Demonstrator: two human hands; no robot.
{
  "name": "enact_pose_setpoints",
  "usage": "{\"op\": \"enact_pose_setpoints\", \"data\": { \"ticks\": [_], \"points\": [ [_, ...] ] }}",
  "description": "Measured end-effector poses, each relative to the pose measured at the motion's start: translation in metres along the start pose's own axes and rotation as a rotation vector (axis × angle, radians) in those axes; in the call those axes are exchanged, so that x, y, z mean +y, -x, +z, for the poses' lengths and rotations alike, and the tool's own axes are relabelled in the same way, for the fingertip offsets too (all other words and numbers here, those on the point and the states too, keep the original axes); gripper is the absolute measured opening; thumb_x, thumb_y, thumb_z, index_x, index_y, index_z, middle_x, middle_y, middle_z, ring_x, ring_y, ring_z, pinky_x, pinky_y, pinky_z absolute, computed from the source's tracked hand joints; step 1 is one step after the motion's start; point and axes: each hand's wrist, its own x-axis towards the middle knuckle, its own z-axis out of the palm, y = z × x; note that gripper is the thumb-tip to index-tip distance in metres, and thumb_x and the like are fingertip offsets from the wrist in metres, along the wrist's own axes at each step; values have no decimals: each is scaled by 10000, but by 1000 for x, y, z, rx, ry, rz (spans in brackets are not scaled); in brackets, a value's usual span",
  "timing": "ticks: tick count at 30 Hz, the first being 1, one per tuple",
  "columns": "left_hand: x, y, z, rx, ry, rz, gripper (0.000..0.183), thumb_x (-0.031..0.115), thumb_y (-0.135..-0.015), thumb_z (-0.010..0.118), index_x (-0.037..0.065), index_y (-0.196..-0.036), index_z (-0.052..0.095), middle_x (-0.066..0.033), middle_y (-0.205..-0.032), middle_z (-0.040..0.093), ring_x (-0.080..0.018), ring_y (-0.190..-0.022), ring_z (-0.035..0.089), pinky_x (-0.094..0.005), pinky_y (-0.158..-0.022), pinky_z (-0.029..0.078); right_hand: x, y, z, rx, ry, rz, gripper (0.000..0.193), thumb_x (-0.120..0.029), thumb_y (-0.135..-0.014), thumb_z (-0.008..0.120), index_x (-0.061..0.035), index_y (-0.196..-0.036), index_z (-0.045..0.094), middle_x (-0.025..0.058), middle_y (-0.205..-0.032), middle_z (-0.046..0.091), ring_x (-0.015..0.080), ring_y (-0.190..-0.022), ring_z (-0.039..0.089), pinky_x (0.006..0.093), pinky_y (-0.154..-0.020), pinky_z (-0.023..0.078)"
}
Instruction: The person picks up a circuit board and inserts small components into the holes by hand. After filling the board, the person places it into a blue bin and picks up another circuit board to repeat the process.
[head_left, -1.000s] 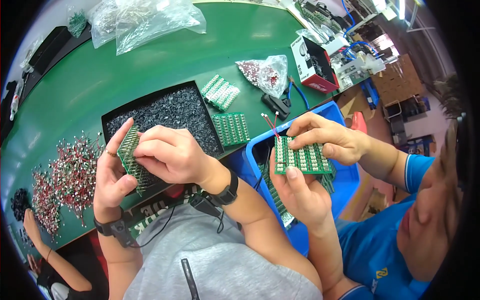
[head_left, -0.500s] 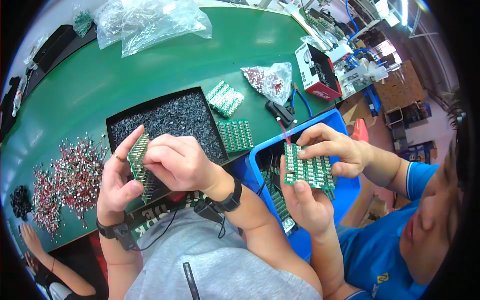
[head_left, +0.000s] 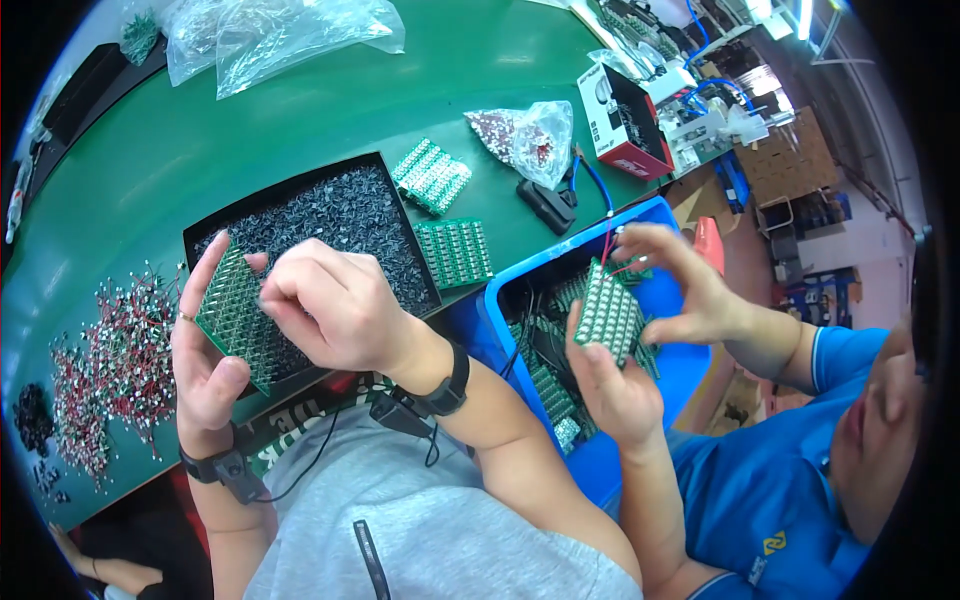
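Observation:
My left hand (head_left: 208, 375) holds a green circuit board panel (head_left: 238, 318) by its edges, tilted up, with rows of thin metal pins facing my right hand. Close beside the pins is my right hand (head_left: 335, 305), its thumb and fingers pinched together; whatever they hold is hidden. Behind both hands lies a black tray (head_left: 205, 232) filled with small black parts (head_left: 340, 205). Two more green-and-white board panels, an upper one (head_left: 432, 175) and a lower one (head_left: 455, 252), rest on the table right of the tray.
At right, a co-worker holds another board panel (head_left: 608, 315) over a blue bin (head_left: 672, 345) containing boards and cables. Red-and-white wired connectors (head_left: 130, 360) are heaped at left. Plastic bags (head_left: 290, 45), a bag of connectors (head_left: 530, 140) and a carton (head_left: 625, 125) stand farther back.
My left hand has turned the panel so more of its pinned face shows, and my right hand has drawn slightly off it. The co-worker's panel has tilted and one of their hands has lifted away.

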Motion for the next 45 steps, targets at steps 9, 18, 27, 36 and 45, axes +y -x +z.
{"op": "enact_pose_setpoints", "data": {
  "ticks": [9,18,27,36,45],
  "points": [
    [-14,3,-18,-45,-207,63,1100,492,-880,790,-112,-1659,301,-200,-1578,531,-240,-1450,529,-370,-1238,360,-2,-4,-1,-73,0,46,148,-36,-874,815,-45,-988,721,121,-937,729,294,-865,783,367,-695,630],
    [-12,4,-13,-64,-62,36,1134,544,-899,822,-98,-1667,290,-176,-1512,584,-220,-1390,573,-365,-1206,404,-1,-4,-1,-94,-32,42,167,-11,-858,833,-26,-980,720,134,-945,737,288,-829,776,356,-667,627],
    [-11,4,-20,-174,-9,25,1131,557,-930,810,-105,-1670,270,-152,-1497,591,-194,-1370,574,-336,-1185,413,-2,-5,-3,-96,-23,-79,227,20,-813,841,-37,-998,723,98,-939,734,263,-737,745,341,-616,601],
    [-13,4,-23,-151,-24,5,1076,507,-935,783,-97,-1672,283,-143,-1447,629,-186,-1311,606,-324,-1140,442,1,-4,4,-116,14,-49,216,32,-822,814,-40,-986,693,109,-943,732,272,-752,746,347,-617,599],
    [-14,5,-12,-43,-86,12,1069,447,-880,773,-97,-1668,300,-188,-1453,630,-218,-1349,597,-356,-1175,428,3,-1,3,-128,-9,25,202,55,-816,797,-21,-964,682,124,-930,734,293,-807,757,354,-659,609]
  ]
}}
